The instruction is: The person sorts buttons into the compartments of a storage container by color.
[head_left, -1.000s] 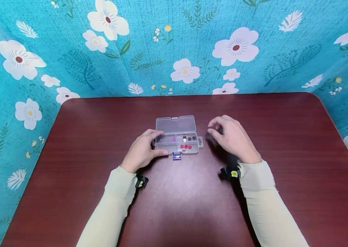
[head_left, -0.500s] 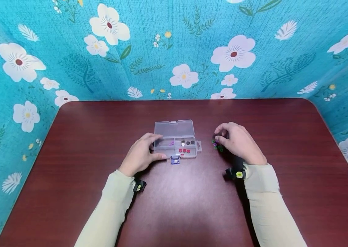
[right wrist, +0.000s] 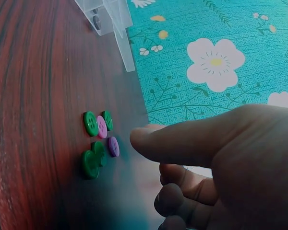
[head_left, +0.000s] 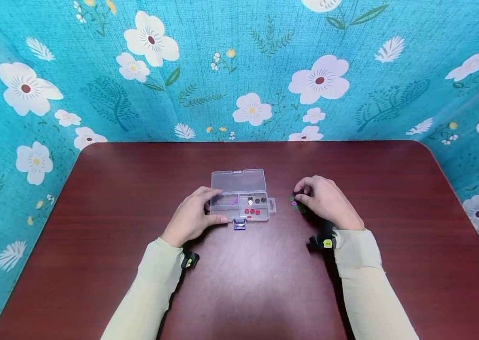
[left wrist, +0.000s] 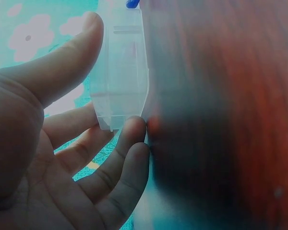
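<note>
A clear plastic compartment box [head_left: 225,214] lies on the table with its lid [head_left: 238,181] flipped back. My left hand [head_left: 192,216] grips its left end, thumb along the front wall and fingers at the back and end. Inside are red buttons [head_left: 252,211], dark buttons [head_left: 258,200], a white button [head_left: 250,202] and purple pieces [head_left: 235,201] in separate compartments. To the right, my right hand [head_left: 326,202] hovers beside loose buttons: several green buttons [right wrist: 90,123], a pink button [right wrist: 102,126] and a purple button [right wrist: 114,146]. Nothing shows between its thumb and fingers.
A blue latch [head_left: 239,225] sticks out from the box's front, and a clear hanging tab [head_left: 272,205] from its right side. The dark red wooden table [head_left: 247,283] ends at a blue flowered cloth [head_left: 205,108] behind it.
My right hand has moved away from the box to the right, uncovering the loose buttons, and its thumb and forefinger have drawn closer together. The left hand stays on the box.
</note>
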Demonstrator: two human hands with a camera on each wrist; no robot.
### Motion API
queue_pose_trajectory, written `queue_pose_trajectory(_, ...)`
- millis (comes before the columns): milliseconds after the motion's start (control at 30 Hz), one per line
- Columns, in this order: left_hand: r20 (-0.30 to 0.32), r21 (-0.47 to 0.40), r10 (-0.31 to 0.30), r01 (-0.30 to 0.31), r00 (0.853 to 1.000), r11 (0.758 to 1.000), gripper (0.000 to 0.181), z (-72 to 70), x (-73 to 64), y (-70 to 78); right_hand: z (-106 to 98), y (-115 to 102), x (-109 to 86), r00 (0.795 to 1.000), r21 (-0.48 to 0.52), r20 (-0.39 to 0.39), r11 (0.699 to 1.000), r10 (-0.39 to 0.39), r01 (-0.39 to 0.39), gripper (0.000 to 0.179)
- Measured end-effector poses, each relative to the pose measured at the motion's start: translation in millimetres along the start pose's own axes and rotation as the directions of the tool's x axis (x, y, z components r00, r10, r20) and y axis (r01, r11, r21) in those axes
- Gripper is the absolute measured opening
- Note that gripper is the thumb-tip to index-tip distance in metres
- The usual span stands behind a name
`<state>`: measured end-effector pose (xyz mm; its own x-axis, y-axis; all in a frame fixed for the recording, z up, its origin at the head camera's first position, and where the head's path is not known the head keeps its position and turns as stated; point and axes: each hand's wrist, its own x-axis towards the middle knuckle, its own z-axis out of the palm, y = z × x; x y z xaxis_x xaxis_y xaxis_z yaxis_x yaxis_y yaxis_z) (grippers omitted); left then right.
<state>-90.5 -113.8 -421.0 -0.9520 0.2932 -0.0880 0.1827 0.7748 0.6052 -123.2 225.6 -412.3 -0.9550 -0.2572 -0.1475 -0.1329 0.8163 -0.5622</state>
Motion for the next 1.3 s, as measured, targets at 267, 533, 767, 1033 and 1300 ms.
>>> queue_pose_trajectory(267, -0.005, 0.003, 0.004, -0.004, 1.000, 1.000, 0.069, -1.0, -0.9, 0.5, 1, 3, 0.1, 1.000, -0.003, -0.003, 1.000, -0.007, 0.007, 0.008)
queue_pose_trajectory(533, 0.009, 0.003, -0.011, 0.011, 1.000, 1.000, 0.069, -0.2, -1.2, 1.0, 5, 7, -0.7, 1.000, -0.012, 0.008, 1.000, 0.006, -0.006, 0.008)
queue_pose_trajectory(767, -0.004, 0.001, 0.003, -0.003, 1.000, 1.000, 0.069, -1.2, -0.4, 0.2, 5, 8, 1.7, 1.000, -0.017, 0.004, 1.000, -0.016, 0.017, 0.008)
queue_pose_trajectory(1033, -0.004, 0.003, 0.009, -0.009, 1.000, 1.000, 0.069, -1.7, 0.4, 1.2, 5, 9, 2.3, 1.000, -0.018, 0.004, 1.000, -0.020, 0.020, 0.008)
queue_pose_trajectory(1300, 0.000, 0.009, 0.000, 0.000, 1.000, 1.000, 0.068, -1.4, 0.4, 0.8, 5, 11, 3.7, 1.000, -0.006, 0.013, 1.000, -0.021, 0.022, 0.004)
